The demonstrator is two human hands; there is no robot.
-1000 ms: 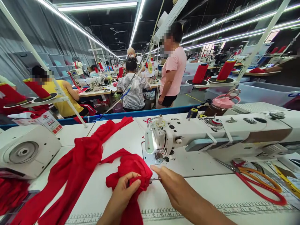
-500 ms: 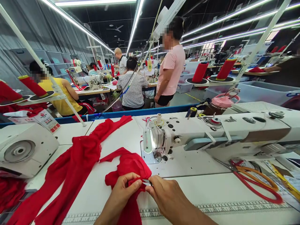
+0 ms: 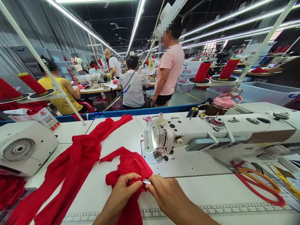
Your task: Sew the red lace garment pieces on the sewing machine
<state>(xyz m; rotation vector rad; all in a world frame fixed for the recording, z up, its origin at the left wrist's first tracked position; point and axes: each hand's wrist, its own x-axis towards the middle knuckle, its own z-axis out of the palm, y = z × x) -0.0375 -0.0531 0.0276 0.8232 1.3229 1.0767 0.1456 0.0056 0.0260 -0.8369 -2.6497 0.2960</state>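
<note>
Pinched between the thumb and fingers of my left hand (image 3: 125, 189) is a piece of red fabric (image 3: 133, 165), bunched on the white table in front of the sewing machine (image 3: 161, 140). Its lower part hangs toward me past my left wrist. My right hand (image 3: 165, 190) is closed around small thread snips (image 3: 147, 181); only the metal blades show, pointing left at the fabric edge beside my left thumb. The handle is hidden in my palm. Another long red garment piece (image 3: 77, 159) lies loosely across the table to the left.
Large scissors (image 3: 257, 182) with orange and red handles lie at the right, near a yellow tape measure (image 3: 286, 179). A printed ruler (image 3: 225, 210) runs along the front edge. Red thread cones (image 3: 202, 72) stand behind the machine. Co-workers sit and stand beyond the table.
The snips' blades have come together at the fabric edge, where they were apart before. Both hands stay nearly in place. The view has shifted slightly.
</note>
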